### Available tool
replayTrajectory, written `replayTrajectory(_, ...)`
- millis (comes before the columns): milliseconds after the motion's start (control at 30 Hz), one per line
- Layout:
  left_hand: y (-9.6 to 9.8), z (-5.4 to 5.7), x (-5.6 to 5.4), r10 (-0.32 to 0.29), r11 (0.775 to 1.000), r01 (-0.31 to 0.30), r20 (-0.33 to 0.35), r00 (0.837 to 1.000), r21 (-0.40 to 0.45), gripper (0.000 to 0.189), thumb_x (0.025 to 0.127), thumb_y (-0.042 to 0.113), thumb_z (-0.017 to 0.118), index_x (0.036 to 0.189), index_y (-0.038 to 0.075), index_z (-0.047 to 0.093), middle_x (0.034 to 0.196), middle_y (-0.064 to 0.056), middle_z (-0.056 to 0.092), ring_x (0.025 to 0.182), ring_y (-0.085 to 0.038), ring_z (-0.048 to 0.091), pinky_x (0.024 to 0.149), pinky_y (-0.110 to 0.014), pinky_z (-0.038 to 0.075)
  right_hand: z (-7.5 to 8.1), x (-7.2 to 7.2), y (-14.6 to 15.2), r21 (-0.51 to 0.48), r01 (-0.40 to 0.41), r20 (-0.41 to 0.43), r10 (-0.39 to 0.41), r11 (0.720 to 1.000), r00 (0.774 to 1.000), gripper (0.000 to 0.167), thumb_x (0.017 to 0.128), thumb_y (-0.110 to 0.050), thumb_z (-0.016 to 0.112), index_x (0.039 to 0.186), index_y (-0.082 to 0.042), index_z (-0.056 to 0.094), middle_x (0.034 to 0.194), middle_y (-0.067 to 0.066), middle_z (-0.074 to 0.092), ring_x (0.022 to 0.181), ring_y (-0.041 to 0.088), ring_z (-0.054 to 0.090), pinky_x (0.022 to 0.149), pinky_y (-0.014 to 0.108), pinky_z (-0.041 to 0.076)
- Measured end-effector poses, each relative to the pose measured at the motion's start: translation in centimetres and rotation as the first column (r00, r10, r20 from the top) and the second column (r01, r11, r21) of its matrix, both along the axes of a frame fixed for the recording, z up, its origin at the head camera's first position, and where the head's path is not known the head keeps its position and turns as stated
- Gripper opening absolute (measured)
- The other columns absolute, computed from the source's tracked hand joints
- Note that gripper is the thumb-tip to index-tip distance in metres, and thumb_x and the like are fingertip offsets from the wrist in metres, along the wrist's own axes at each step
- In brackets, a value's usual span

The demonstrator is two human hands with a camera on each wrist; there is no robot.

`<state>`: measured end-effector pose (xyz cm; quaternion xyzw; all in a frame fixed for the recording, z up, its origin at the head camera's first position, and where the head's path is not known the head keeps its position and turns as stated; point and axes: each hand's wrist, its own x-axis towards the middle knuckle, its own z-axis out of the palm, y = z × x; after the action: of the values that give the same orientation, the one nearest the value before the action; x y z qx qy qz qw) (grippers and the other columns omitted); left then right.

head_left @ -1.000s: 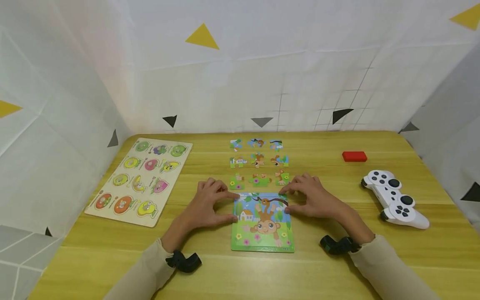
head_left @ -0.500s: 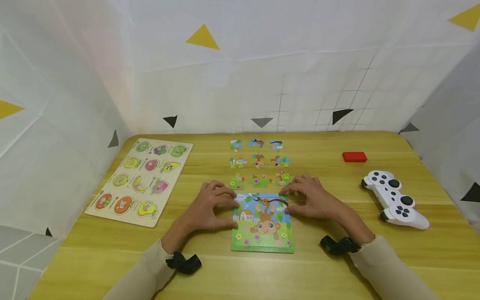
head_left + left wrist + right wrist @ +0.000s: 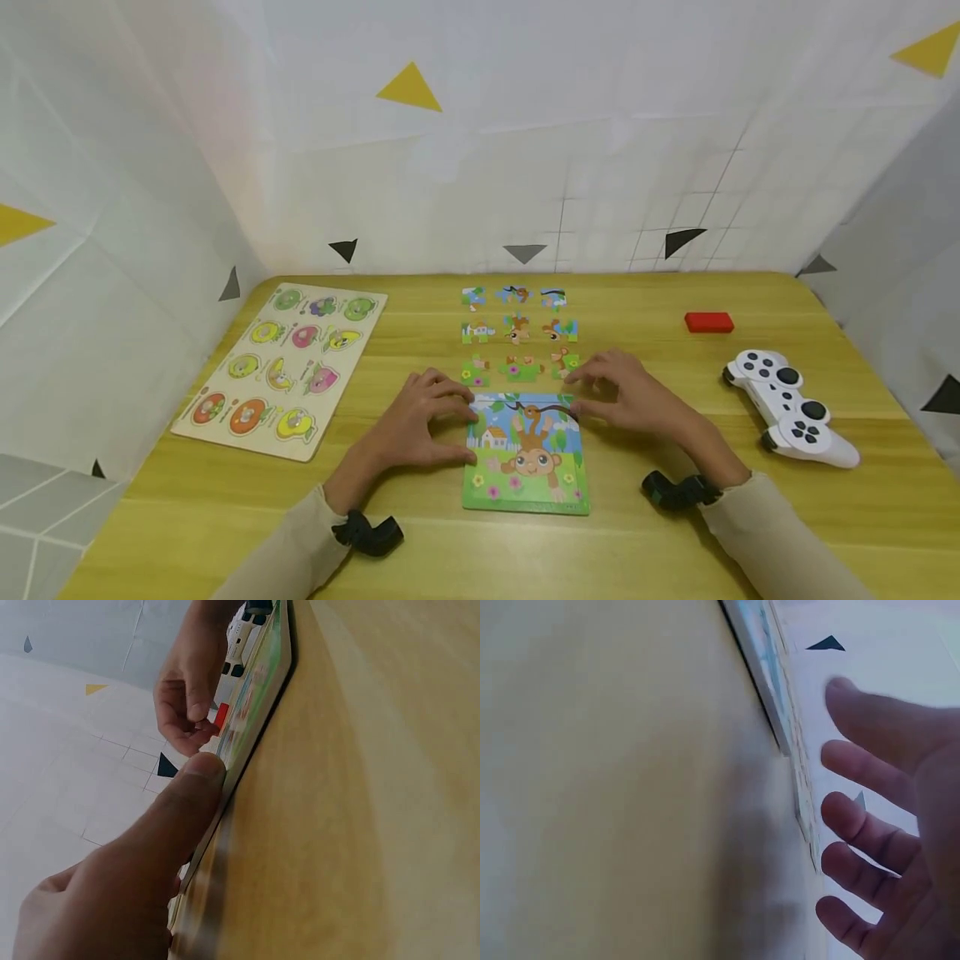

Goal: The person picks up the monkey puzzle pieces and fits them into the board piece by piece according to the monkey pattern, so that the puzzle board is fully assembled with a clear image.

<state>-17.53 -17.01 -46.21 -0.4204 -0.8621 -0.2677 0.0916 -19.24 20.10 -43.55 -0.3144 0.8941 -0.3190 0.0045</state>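
Observation:
A square picture board (image 3: 528, 487) with a hanging monkey, a house and flowers lies flat on the table before the person. My left hand (image 3: 416, 425) is at its left edge, thumb and fingers spread along that side; in the left wrist view the thumb (image 3: 202, 769) touches the board's edge. My right hand (image 3: 626, 396) hovers by the top right corner, fingers loosely bent and apart from the board, holding nothing in the right wrist view. Beyond the board, several jigsaw pieces (image 3: 517, 329) with parts of the same monkey picture are laid out in three rows.
On the left lies a pale wooden fruit puzzle board (image 3: 281, 375). A white game controller (image 3: 787, 408) and a red block (image 3: 708, 322) are on the right of the wooden table (image 3: 450, 558). White fabric walls (image 3: 480, 183) stand behind and at both sides.
My right hand has come away from the board's right edge and lifted slightly. The left hand has shifted a little down along the left edge. The board has hardly moved.

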Motion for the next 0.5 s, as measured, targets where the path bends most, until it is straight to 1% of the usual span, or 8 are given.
replayTrajectory(67,0.0,0.0,0.0,0.001,1.0,-0.001,0.001,1.0,0.001,0.045,0.075,0.064,0.082,0.105,0.032,0.076,0.124,0.009,0.067,0.116,-0.012,0.051,0.092,-0.038,0.033,0.3,-0.6,-0.1,-0.041,0.012,0.019,-0.011,0.999,1.0,0.025,0.091,-0.026,0.079,0.114,-0.016,0.075,0.095,-0.006,0.066,0.088,0.013,0.057,0.081,0.034,0.047)
replayTrajectory(133,0.0,0.1,0.0,0.0,1.0,0.0,-0.001,1.0,0.004,0.045,0.074,0.064,0.082,0.105,0.031,0.076,0.124,0.009,0.068,0.116,-0.012,0.051,0.091,-0.037,0.033,0.6,-1.4,-0.4,-0.082,0.023,0.042,-0.02,0.996,0.999,0.022,0.093,-0.023,0.076,0.112,-0.014,0.075,0.091,-0.006,0.066,0.082,0.012,0.058,0.074,0.031,0.05)
replayTrajectory(267,-0.1,0.0,0.0,-0.002,1.0,0.002,-0.011,1.0,0.006,0.045,0.075,0.065,0.081,0.105,0.032,0.076,0.124,0.009,0.068,0.116,-0.011,0.051,0.091,-0.037,0.033,1.4,-3.6,-1.4,-0.152,0.033,0.079,-0.022,0.988,0.997,0.018,0.096,-0.018,0.073,0.111,-0.009,0.075,0.084,-0.001,0.067,0.07,0.014,0.057,0.065,0.027,0.049)
replayTrajectory(333,-0.1,0.0,0.0,-0.005,1.0,0.006,-0.015,1.0,0.007,0.045,0.075,0.065,0.081,0.105,0.032,0.076,0.124,0.009,0.068,0.116,-0.011,0.051,0.091,-0.037,0.033,1.7,-4.8,-1.9,-0.167,0.036,0.098,-0.019,0.985,0.995,0.019,0.097,-0.018,0.071,0.112,-0.007,0.075,0.085,0.001,0.069,0.068,0.015,0.057,0.063,0.027,0.048)
replayTrajectory(500,-0.1,-0.2,0.0,-0.016,1.0,0.016,-0.024,1.0,0.014,0.046,0.075,0.065,0.081,0.106,0.032,0.076,0.124,0.008,0.068,0.115,-0.012,0.051,0.091,-0.036,0.033,2.6,-7.5,-3.6,-0.16,0.064,0.149,-0.04,0.985,0.988,0.026,0.099,-0.022,0.068,0.118,-0.005,0.073,0.089,0.008,0.069,0.073,0.023,0.06,0.065,0.029,0.047)
